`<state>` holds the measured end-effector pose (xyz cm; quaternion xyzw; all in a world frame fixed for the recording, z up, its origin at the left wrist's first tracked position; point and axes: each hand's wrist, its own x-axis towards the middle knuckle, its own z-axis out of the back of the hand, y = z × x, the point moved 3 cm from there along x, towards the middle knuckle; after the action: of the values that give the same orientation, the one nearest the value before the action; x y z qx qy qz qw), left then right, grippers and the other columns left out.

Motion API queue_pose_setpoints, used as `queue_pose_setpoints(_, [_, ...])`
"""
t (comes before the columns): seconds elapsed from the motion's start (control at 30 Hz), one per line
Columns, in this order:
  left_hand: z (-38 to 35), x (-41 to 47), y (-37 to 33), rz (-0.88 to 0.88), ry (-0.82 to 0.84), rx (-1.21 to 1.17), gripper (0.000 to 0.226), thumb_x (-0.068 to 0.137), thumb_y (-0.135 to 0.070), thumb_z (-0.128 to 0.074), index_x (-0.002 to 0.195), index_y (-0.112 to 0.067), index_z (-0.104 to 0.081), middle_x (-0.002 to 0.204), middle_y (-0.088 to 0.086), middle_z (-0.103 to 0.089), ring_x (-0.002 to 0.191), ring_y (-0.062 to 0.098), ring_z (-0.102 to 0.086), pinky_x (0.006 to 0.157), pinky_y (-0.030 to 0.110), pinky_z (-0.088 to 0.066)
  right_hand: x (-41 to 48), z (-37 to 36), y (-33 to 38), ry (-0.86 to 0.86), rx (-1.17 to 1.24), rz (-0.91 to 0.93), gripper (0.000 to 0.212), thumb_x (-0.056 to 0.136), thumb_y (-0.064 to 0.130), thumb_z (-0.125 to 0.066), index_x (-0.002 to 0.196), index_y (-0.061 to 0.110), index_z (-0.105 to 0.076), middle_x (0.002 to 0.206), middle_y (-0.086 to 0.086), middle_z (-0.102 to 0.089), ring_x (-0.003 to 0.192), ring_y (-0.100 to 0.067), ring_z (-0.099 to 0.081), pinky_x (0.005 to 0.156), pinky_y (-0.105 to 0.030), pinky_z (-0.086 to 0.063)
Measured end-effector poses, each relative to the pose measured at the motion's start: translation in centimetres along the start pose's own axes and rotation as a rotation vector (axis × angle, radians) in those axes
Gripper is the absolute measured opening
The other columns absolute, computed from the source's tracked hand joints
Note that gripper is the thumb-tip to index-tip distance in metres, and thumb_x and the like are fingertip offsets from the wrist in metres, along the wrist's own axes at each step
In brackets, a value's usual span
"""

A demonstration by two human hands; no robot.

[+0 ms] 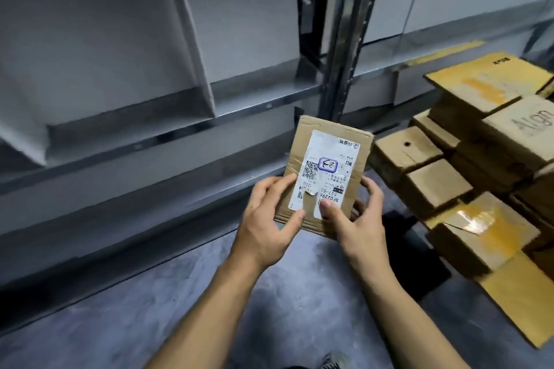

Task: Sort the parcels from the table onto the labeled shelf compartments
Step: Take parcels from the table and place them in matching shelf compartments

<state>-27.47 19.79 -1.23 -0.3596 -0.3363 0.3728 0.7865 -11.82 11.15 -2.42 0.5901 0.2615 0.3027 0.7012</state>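
Single flat cardboard parcel (313, 132) held in the air between the grey metal shelf (263, 93) and a pile of boxes (479, 165) to the right, above the floor (209, 293). Likely faults from this position: (a) a mis-sort, since the white label (326, 168) is upside down to the viewer, is torn near its lower end, and has both thumbs lying over part of its print, while no compartment markings can be made out on the blurred shelf; (b) a slip or tilt, since the grasp is confined to the near end and the far end of the parcel projects unsupported toward the shelf post (344, 39); (c) further tearing of the label if a thumb drags across the loose flap. The left hand (269, 219) grips the near left corner, thumb on the label face and fingers laid along the left edge. The right hand (359, 228) grips the near right corner, thumb pressed on the label and fingers curled round the right edge. The parcel thus lies in front of and between both hands, label side up, not yet in any compartment; the nearest divider (195, 39) stands well apart to the left.
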Motion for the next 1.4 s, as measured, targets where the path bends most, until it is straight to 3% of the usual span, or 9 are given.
queue_pose_setpoints(0.17, [8.2,-2.2,3.0,0.048,-0.084,0.054,0.056,0.084,-0.033,-0.065,0.138,-0.030,-0.051,0.136,-0.014,-0.038,0.126,-0.002,-0.041,0.104,0.010,-0.030,-1.7,-8.5,1.6,0.144,0.145,0.009,0.060,0.084,0.020,-0.079,0.118,0.055,-0.043,0.128,-0.002,-0.065,0.111,-0.021,-0.067,0.090,-0.051,-0.057])
queue_pose_setpoints(0.37, [18.9,-5.4,7.3,0.068,-0.190,0.251,0.048,0.085,-0.035,-0.061,0.132,-0.023,-0.057,0.133,-0.007,-0.050,0.125,0.008,-0.044,0.104,0.009,-0.026,-2.9,-15.9,2.0,0.191,0.311,-0.042,0.061,0.081,0.024,-0.076,0.130,0.041,-0.044,0.131,-0.007,-0.062,0.117,-0.032,-0.064,0.082,-0.058,-0.059])
queue_pose_setpoints(0.5, [23.8,-8.1,9.9,0.136,-0.184,0.405,0.049,0.087,-0.043,-0.056,0.134,-0.029,-0.051,0.132,-0.012,-0.046,0.123,0.008,-0.042,0.102,0.024,-0.034,-3.7,-19.5,1.8,0.227,0.300,-0.026,0.059,0.089,0.014,-0.075,0.132,0.038,-0.043,0.118,-0.002,-0.068,0.106,-0.027,-0.070,0.070,-0.043,-0.061])
queue_pose_setpoints(0.6, [26.1,-9.0,10.9,0.179,-0.170,0.544,0.051,0.088,-0.044,-0.053,0.137,-0.032,-0.045,0.133,-0.013,-0.042,0.122,0.009,-0.039,0.101,0.029,-0.038,-3.7,-21.9,2.9,0.266,0.268,0.004,0.061,0.089,0.015,-0.075,0.132,0.042,-0.042,0.116,-0.001,-0.068,0.102,-0.020,-0.071,0.076,-0.046,-0.062])
queue_pose_setpoints(0.77, [28.4,-9.5,11.7,0.219,-0.237,0.569,0.049,0.089,-0.037,-0.055,0.137,-0.030,-0.046,0.132,-0.010,-0.044,0.121,0.012,-0.040,0.102,0.031,-0.038,-3.8,-25.4,4.7,0.326,0.186,0.108,0.063,0.087,0.021,-0.077,0.121,0.060,-0.041,0.117,0.018,-0.062,0.100,0.009,-0.063,0.078,-0.028,-0.058])
queue_pose_setpoints(0.97, [30.5,-7.7,13.1,0.272,-0.270,0.632,0.052,0.091,-0.035,-0.056,0.140,-0.027,-0.043,0.133,-0.006,-0.045,0.122,0.015,-0.040,0.105,0.033,-0.034,-2.1,-30.0,6.2,0.451,0.129,0.131,0.064,0.089,0.023,-0.075,0.130,0.053,-0.036,0.124,0.015,-0.059,0.117,-0.011,-0.061,0.095,-0.051,-0.055])
queue_pose_setpoints(1.17, [33.3,-3.5,16.0,0.388,-0.322,0.704,0.053,0.091,-0.034,-0.056,0.142,-0.029,-0.042,0.135,-0.005,-0.046,0.121,0.018,-0.042,0.105,0.036,-0.037,2.2,-37.4,7.3,0.609,0.136,0.134,0.068,0.088,0.025,-0.076,0.135,0.050,-0.035,0.131,0.006,-0.061,0.116,-0.014,-0.063,0.093,-0.052,-0.057])
queue_pose_setpoints(1.33, [35.0,1.4,19.0,0.456,-0.299,0.767,0.051,0.092,-0.036,-0.053,0.141,-0.032,-0.040,0.136,-0.009,-0.043,0.123,0.015,-0.039,0.106,0.037,-0.037,7.2,-43.8,8.0,0.666,0.129,0.172,0.067,0.088,0.022,-0.075,0.133,0.052,-0.034,0.119,0.024,-0.058,0.107,0.007,-0.061,0.094,-0.049,-0.057])
queue_pose_setpoints(1.4, [36.0,3.0,20.3,0.480,-0.296,0.792,0.051,0.093,-0.037,-0.053,0.142,-0.032,-0.039,0.136,-0.010,-0.042,0.121,0.015,-0.040,0.104,0.037,-0.037,9.1,-46.7,8.4,0.695,0.091,0.202,0.067,0.088,0.022,-0.074,0.131,0.053,-0.034,0.116,0.029,-0.056,0.108,0.002,-0.061,0.096,-0.049,-0.056])
